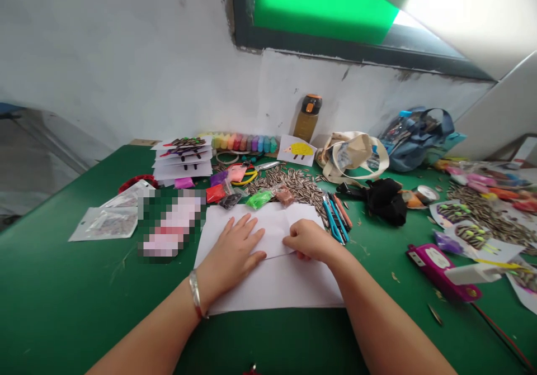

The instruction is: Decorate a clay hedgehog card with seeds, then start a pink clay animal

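Observation:
A small white sheet of paper (272,231) lies over a larger white sheet (285,285) on the green table. My left hand (235,246), with a silver bracelet on its wrist, rests flat on the upper sheet with fingers spread. At that sheet's right side, my right hand (308,240) is closed, with thumb and curled fingers at the paper's edge; the fingertips are partly hidden. Just beyond the paper lie small bags of coloured clay, among them a green one (260,197) and a red one (215,193). Blue-handled pliers (333,218) and pens lie to the right.
Striped seeds (289,182) are heaped behind the bags. Stacked hedgehog cards (183,165) stand back left; a yellow hedgehog drawing (297,150) and a bottle (306,120) are by the wall. To the right are a black cloth item (385,200) and a magenta device (442,271) with a cord.

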The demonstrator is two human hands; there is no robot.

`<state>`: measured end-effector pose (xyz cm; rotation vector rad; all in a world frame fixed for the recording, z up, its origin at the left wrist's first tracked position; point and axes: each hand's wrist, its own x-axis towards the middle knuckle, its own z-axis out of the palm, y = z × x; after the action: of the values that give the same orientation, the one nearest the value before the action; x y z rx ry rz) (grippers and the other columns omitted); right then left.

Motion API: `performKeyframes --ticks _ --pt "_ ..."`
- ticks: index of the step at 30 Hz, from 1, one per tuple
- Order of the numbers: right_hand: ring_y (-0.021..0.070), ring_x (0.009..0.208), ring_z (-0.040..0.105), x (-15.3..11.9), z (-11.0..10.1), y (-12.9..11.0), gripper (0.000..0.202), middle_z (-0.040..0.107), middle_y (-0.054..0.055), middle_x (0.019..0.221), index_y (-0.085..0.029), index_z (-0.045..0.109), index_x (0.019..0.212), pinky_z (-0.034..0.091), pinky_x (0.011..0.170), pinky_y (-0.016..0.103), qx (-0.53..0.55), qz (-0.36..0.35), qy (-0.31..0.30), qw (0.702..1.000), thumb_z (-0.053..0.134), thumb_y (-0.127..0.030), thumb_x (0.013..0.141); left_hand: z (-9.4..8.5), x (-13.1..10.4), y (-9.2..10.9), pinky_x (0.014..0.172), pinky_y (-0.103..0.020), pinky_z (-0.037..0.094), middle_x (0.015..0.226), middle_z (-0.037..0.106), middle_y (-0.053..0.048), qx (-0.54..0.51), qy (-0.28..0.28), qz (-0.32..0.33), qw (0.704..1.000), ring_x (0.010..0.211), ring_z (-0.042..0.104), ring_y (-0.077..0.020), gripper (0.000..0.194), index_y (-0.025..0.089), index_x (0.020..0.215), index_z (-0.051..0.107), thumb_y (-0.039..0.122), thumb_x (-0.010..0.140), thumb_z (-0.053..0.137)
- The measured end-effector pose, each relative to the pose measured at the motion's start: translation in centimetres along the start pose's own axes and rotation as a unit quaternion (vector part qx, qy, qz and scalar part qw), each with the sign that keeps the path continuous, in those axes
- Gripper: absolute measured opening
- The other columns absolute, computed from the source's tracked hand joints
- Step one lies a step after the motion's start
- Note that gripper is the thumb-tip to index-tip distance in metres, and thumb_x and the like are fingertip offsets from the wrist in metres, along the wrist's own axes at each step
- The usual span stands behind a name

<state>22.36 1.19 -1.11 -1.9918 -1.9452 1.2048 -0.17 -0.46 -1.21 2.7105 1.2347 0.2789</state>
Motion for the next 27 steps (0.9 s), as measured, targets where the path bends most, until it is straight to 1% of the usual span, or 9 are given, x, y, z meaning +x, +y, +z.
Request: performKeyframes --ticks 3,6,11,13,16,18,19,22,27 --pt "0.0132 0.036 0.052 0.0 -0.1 -0.1 0.016 0.060 0.003 0.045 -0.018 0.056 0.057 0.037 0.038 0.023 -0.002 -0.006 -0.002 1.000 0.053 -0.026 0.071 0.3 0.4 1.2 0.110 -0.050 0.025 0.139 0.047 -0.012 -0.001 0.007 0.014 1.000 0.134 0.033 -0.0282 0.039 0.021 0.128 0.050 0.036 0.092 0.045" --pt "0.0132 0.036 0.052 0.0 0.0 -0.2 0.017 0.059 0.002 0.044 -0.019 0.055 0.056 0.036 0.038 0.022 -0.002 -0.004 -0.002 1.000 0.053 -0.027 0.071 1.3 0.8 2.0 0.109 -0.052 0.024 0.144 0.041 -0.011 0.011 -0.018 0.018 1.000 0.136 0.030 -0.0301 0.047 0.025 0.136 0.043 0.043 0.093 0.042" --pt "0.0128 0.039 0.051 -0.4 -0.3 -0.3 0.028 0.059 0.003 0.045 -0.019 0.054 0.055 0.034 0.041 0.023 -0.012 -0.016 0.017 1.000 0.053 -0.039 0.076 2.5 1.0 1.7 0.111 -0.053 0.018 0.149 0.034 -0.009 0.009 -0.031 0.017 0.999 0.138 0.026 -0.0284 0.049 0.030 0.141 0.036 0.045 0.094 0.036" --pt "0.0131 0.046 0.053 -0.6 -1.2 0.1 0.032 0.061 0.004 0.050 -0.019 0.056 0.056 0.033 0.046 0.023 -0.037 -0.032 0.080 0.996 0.053 -0.042 0.078 2.4 1.0 1.5 0.111 -0.053 0.017 0.149 0.033 -0.009 0.006 -0.041 0.017 0.999 0.138 0.025 -0.0283 0.050 0.030 0.141 0.036 0.044 0.094 0.038" --pt "0.0151 0.061 0.058 -1.0 -3.3 1.6 0.025 0.066 0.004 0.065 -0.021 0.060 0.066 0.034 0.054 0.023 -0.077 -0.009 0.222 0.972 0.048 -0.036 0.081 2.0 0.9 1.4 0.110 -0.053 0.019 0.148 0.035 -0.010 0.003 -0.046 0.018 0.999 0.137 0.027 -0.0291 0.048 0.030 0.139 0.039 0.042 0.093 0.039" --pt "0.0178 0.071 0.059 -1.3 -4.8 2.8 0.021 0.068 0.004 0.074 -0.022 0.061 0.073 0.035 0.059 0.025 -0.124 0.048 0.297 0.946 0.047 -0.033 0.082 1.7 0.9 1.5 0.109 -0.054 0.021 0.145 0.039 -0.011 0.007 -0.042 0.017 0.999 0.136 0.030 -0.0311 0.045 0.028 0.136 0.044 0.040 0.093 0.039" --pt "0.0194 0.075 0.060 -1.4 -5.3 3.3 0.019 0.068 0.005 0.080 -0.022 0.061 0.075 0.035 0.060 0.025 -0.145 0.080 0.313 0.935 0.047 -0.033 0.082 1.6 1.0 1.6 0.109 -0.055 0.021 0.144 0.041 -0.012 0.011 -0.041 0.017 0.999 0.135 0.030 -0.0322 0.043 0.027 0.134 0.047 0.038 0.093 0.039" --pt "0.0235 0.084 0.061 -1.6 -6.0 4.3 0.020 0.067 0.008 0.095 -0.022 0.061 0.087 0.036 0.061 0.028 -0.197 0.133 0.304 0.923 0.047 -0.036 0.082 1.4 1.1 1.5 0.108 -0.056 0.021 0.143 0.042 -0.013 0.023 -0.036 0.017 0.999 0.136 0.028 -0.0339 0.039 0.026 0.130 0.051 0.033 0.093 0.040" --pt "0.0272 0.092 0.061 -1.1 -5.0 4.5 0.032 0.062 0.013 0.106 -0.020 0.061 0.098 0.040 0.065 0.031 -0.222 0.173 0.280 0.918 0.044 -0.043 0.083 1.8 1.1 1.0 0.107 -0.057 0.023 0.142 0.042 -0.012 0.020 -0.026 0.023 0.999 0.134 0.031 -0.0340 0.040 0.028 0.131 0.050 0.033 0.093 0.040"
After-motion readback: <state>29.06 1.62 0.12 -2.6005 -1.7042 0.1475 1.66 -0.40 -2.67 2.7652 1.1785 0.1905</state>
